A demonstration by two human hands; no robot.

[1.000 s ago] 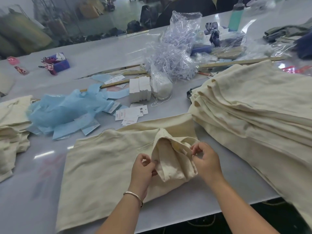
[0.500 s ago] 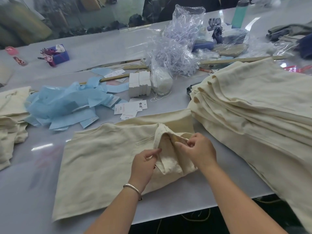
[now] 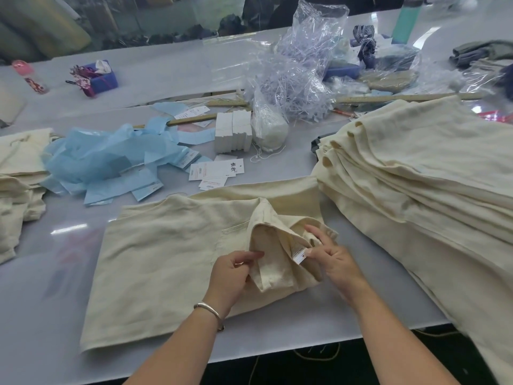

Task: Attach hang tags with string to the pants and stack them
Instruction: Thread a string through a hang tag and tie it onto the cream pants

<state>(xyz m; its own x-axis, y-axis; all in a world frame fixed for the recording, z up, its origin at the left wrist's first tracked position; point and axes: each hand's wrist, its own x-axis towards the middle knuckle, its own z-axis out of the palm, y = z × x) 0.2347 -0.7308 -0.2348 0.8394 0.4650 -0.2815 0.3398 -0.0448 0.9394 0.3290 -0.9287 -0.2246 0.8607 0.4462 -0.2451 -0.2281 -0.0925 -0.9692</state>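
Both forearms are reaching in from the near edge of the table (image 3: 277,337), and the left hand (image 3: 231,270) is pinching the turned-back waistband of the folded cream pants (image 3: 166,254) between thumb and curled fingers. The right hand (image 3: 334,261) is lying just beside it, fingers bent into the folded-over cloth and thumb pinching the small white sewn-in label (image 3: 299,253), while the loose hang tags (image 3: 216,170) are sitting well beyond the pants.

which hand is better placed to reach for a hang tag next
Probably the left. The loose hang tags lie up and left of the pants, on the left hand's side. The right hand is pinching the sewn label inside the turned-out waistband, so it looks busy.
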